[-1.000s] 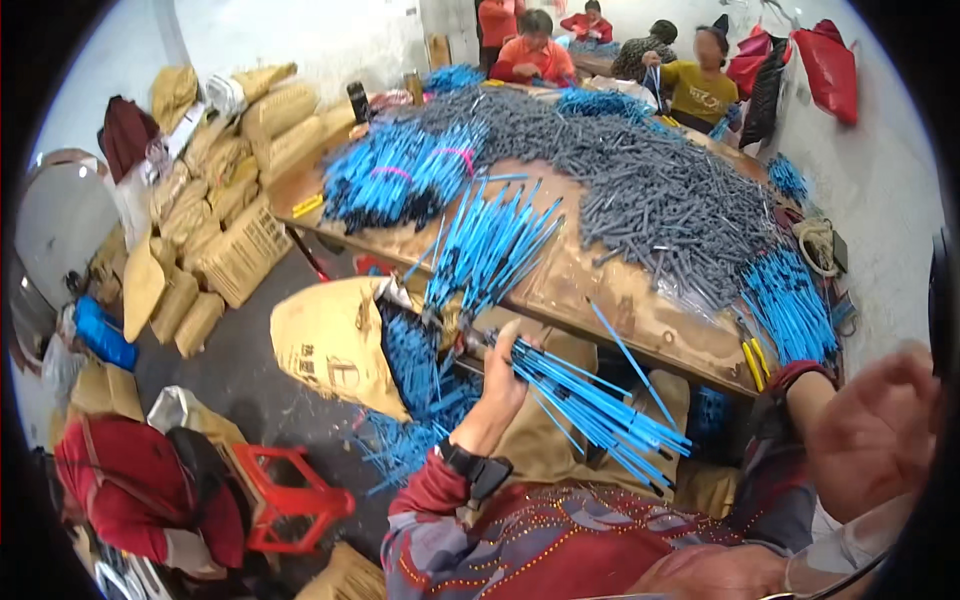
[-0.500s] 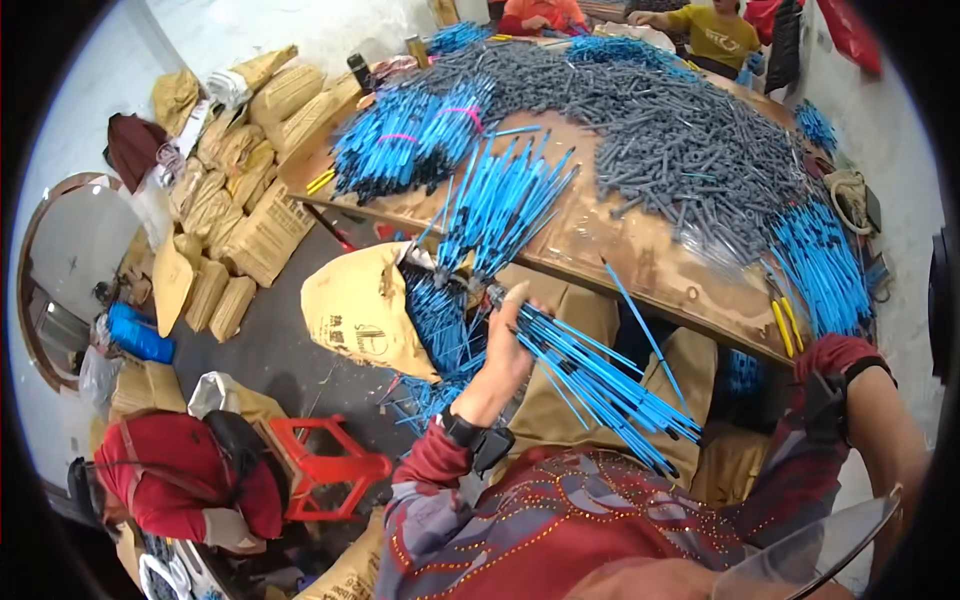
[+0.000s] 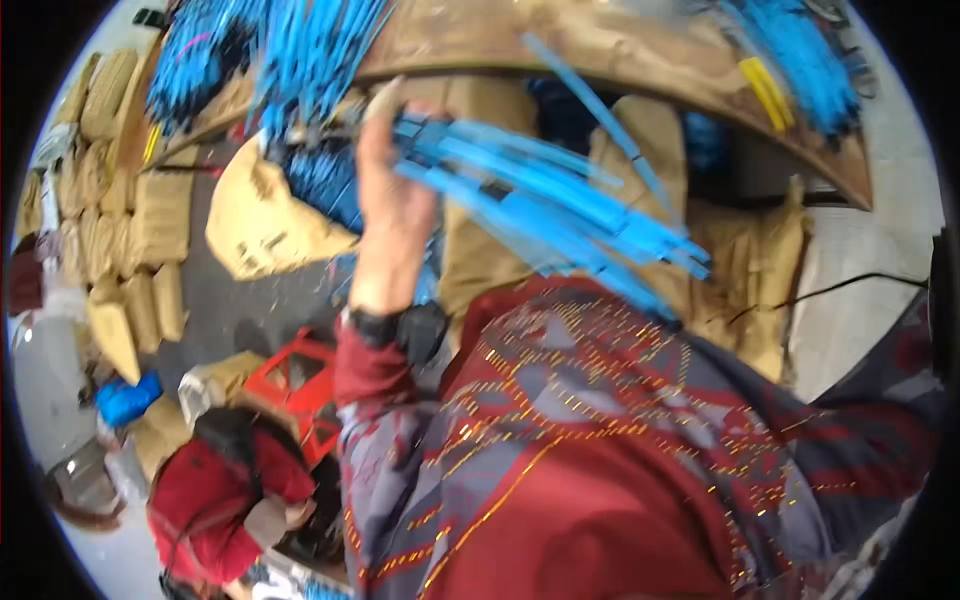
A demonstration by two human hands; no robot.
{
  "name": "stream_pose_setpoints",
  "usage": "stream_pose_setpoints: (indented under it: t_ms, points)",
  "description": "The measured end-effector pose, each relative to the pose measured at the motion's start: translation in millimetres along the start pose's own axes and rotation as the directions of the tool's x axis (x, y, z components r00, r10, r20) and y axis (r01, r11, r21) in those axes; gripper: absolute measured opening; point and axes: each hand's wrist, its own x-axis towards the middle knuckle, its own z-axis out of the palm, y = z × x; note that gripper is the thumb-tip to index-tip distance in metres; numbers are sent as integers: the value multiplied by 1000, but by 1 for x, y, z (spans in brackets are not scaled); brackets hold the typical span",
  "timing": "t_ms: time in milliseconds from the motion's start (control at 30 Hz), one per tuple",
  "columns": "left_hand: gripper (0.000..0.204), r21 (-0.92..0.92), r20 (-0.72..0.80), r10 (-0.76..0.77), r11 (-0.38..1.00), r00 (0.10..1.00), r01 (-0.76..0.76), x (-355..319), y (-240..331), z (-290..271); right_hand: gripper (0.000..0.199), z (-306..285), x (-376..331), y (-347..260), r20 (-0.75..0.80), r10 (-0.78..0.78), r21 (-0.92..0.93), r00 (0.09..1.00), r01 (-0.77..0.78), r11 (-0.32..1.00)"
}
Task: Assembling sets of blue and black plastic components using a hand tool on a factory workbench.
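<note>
Just below the curved front edge of the wooden surface (image 3: pixel 640 60), your left hand (image 3: pixel 392 205) is gripping a bundle of long blue rods (image 3: pixel 560 215) at one end, fingers wrapped around it. The rods are fanning out from that hand toward your right, slanting down across your lap and ending just above your patterned red garment (image 3: pixel 600 440). One single blue rod (image 3: pixel 600 115) is crossing over the bundle at a steeper angle, from the surface edge downward. Your right hand is lying outside the picture, so you cannot tell how it is set. More blue rods (image 3: pixel 300 50) are lying heaped on the surface at the upper left, and another blue pile (image 3: pixel 800 55) is sitting at the upper right beside a few yellow sticks (image 3: pixel 765 90). A brown paper sack (image 3: pixel 260 225) is standing open just left of your hand, with blue rods showing inside it. Stacked tan sacks (image 3: pixel 150 220) are lining the floor further left, and a red plastic stool (image 3: pixel 295 385) is standing beside your left forearm. The whole view is blurring with motion.
</note>
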Motion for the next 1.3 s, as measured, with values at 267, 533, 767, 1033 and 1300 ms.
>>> stream_pose_setpoints:
  t_ms: [267,533,767,1033,1300]
  points:
    - [16,111,-3,135,985,991,-134,-1,-5,-4,24,-2,22,29,39,30,90,999,-34,995]
    - [17,-98,-127,144,983,981,-157,13,-8,-10,23,119,105,-16,607,-6,69,795,-45,997]
    - [16,-88,-112,183,977,977,-193,20,-4,-26,27,188,57,-39,-28,-407,398,913,384,833]
    - [13,-117,-117,58,990,991,-72,21,-6,-31,27,195,87,-39,217,-390,479,895,250,841]
    - [14,-168,67,170,973,983,-157,30,5,-30,32,146,106,2,664,-267,323,698,54,945]
